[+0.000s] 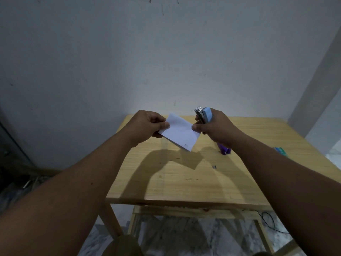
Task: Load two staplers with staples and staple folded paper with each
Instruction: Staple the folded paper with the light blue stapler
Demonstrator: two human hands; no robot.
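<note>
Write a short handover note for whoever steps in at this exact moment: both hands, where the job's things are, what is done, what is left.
Left hand: pinches the left edge of the folded white paper, held above the light wooden table.
Right hand: grips the light blue stapler with metal magazine, nose up, thumb on the paper's right edge.
Purple stapler lies on the table, partly hidden behind the right wrist. A small strip of loose staples lies near mid-table; a blue-green box sits at the right edge.
Done: paper folded.
Cannot tell: whether either stapler is loaded or the paper stapled.
Left: staple with each.
</note>
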